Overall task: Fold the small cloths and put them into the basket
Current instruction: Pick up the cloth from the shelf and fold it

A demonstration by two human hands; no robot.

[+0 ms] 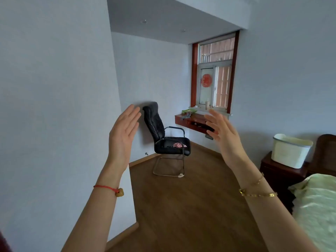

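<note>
Pink cloth (179, 145) lies crumpled on the black chair (156, 124) seat, white basket (287, 155) well to the chair's right, while left hand (125, 131) and right hand (223, 133) hover flat-open, empty; best to step closer and lift the cloth by two corners.

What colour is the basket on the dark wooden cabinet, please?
White, with a grey rim: basket, in the head view.

I'm seeing pink cloth (179, 145) lying crumpled on black chair (154, 122) seat; white basket (289, 153) sitting upright on dark nightstand (276, 172) (to my right).
</note>
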